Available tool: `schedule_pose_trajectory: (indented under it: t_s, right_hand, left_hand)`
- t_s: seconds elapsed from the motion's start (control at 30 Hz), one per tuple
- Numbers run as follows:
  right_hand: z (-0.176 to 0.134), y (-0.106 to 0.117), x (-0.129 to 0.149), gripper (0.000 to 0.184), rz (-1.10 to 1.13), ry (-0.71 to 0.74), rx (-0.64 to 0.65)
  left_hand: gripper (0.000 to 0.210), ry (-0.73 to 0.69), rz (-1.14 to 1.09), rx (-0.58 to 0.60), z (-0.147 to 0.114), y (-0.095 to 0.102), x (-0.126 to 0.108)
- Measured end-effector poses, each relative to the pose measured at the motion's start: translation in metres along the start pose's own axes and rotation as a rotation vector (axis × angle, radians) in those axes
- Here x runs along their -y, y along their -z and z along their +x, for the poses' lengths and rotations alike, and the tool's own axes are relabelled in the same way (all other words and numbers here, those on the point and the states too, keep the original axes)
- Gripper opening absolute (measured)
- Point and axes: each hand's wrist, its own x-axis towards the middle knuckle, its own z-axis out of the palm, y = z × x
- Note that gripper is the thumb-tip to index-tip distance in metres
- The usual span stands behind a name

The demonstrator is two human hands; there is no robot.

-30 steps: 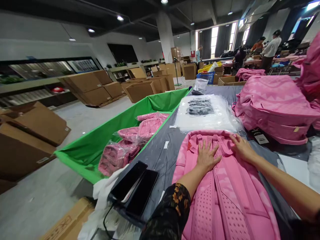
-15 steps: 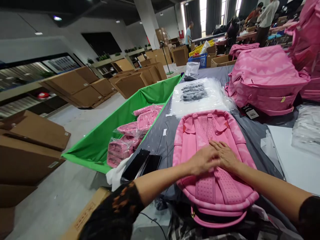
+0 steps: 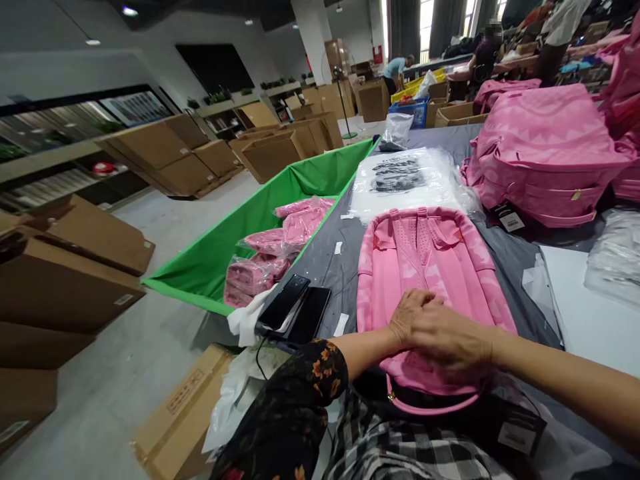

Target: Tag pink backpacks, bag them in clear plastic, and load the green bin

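Observation:
A pink backpack (image 3: 376, 293) lies flat in front of me, its padded back panel and shoulder straps facing up. A looped pink handle (image 3: 435, 408) sticks out at its near end. Over the lower part of the straps, my left hand (image 3: 411, 313) is closed with its fingers curled down; what they hold is hidden. My right hand (image 3: 453, 340) crosses against it from the right, its fingers smeared by motion. Beyond the backpack lies a stack of clear plastic bags (image 3: 410, 180) with black print.
A green fabric bin (image 3: 200, 270) with bagged pink items (image 3: 260, 273) stands left of the table. Two phones (image 3: 307, 313) lie at the table's left edge. Stuffed pink backpacks (image 3: 550, 147) and a white board (image 3: 590, 307) are to the right. Cardboard boxes (image 3: 70, 287) line the floor.
Both hands have moved down the straps toward me, and the right hand now overlaps the left. The near end of the backpack sits lower in view. A distant person has bent over.

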Motion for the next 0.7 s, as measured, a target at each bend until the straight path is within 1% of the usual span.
schedule_pose_trajectory:
  t_s: [0.03,0.07,0.1,0.13,0.17,0.2,0.23,0.27,0.33,0.4,0.43,0.5,0.57,0.6,0.63,0.67,0.7]
  right_hand:
    - [0.004,-0.003,0.01,0.019,0.074,0.095,0.137]
    - [0.006,-0.007,0.016,0.016,0.131,0.138,0.232]
    - [0.008,-0.014,0.018,0.014,0.176,0.154,0.288]
    - [0.008,-0.022,0.016,0.013,0.213,0.161,0.307]
    - [0.008,-0.03,0.011,0.014,0.24,0.163,0.293]
    - [0.006,-0.038,0.004,0.016,0.257,0.172,0.26]
    - [0.005,-0.045,-0.004,0.017,0.263,0.182,0.215]
    - [0.003,-0.05,-0.01,0.018,0.257,0.181,0.168]
    - [-0.001,-0.056,-0.015,0.019,0.216,0.142,0.111]
    - [-0.003,-0.055,-0.006,0.019,0.137,0.076,0.111]
    - [-0.004,-0.053,0.003,0.019,0.087,0.04,0.119]
    - [-0.007,-0.049,0.024,0.02,-0.018,0.003,0.139]
    - [-0.011,-0.042,0.035,0.02,-0.111,0.035,0.127]
    - [-0.013,-0.036,0.033,0.021,-0.154,0.052,0.102]
    - [-0.015,-0.029,0.024,0.022,-0.195,0.061,0.061]
    - [-0.015,-0.02,0.008,0.024,-0.243,0.033,0.009]
    - [-0.015,-0.01,-0.013,0.028,-0.297,-0.052,-0.048]
  left_hand:
    - [0.037,-0.04,0.013,0.039,0.002,0.001,0.001]
    - [0.037,-0.101,0.037,0.089,0.005,0.003,0.003]
    - [0.037,-0.173,0.064,0.142,0.007,0.006,0.007]
    - [0.039,-0.247,0.091,0.187,0.008,0.01,0.011]
    - [0.04,-0.312,0.118,0.214,0.009,0.013,0.016]
    - [0.04,-0.357,0.142,0.214,0.009,0.016,0.02]
    - [0.04,-0.361,0.161,0.181,0.009,0.017,0.024]
    - [0.039,-0.323,0.182,0.127,0.009,0.018,0.027]
    - [0.04,-0.165,0.222,0.006,0.008,0.017,0.026]
    - [0.048,0.041,0.237,-0.073,0.007,0.018,0.019]
    - [0.054,0.132,0.222,-0.083,0.005,0.018,0.014]
    - [0.066,0.249,0.146,-0.032,-0.004,0.021,0.001]
    - [0.075,0.295,0.058,0.078,-0.017,0.026,-0.01]
    - [0.077,0.284,0.026,0.141,-0.023,0.03,-0.014]
    - [0.079,0.266,0.006,0.195,-0.028,0.035,-0.016]
    - [0.082,0.243,-0.001,0.238,-0.03,0.041,-0.017]
    - [0.085,0.217,0.0,0.274,-0.029,0.048,-0.015]
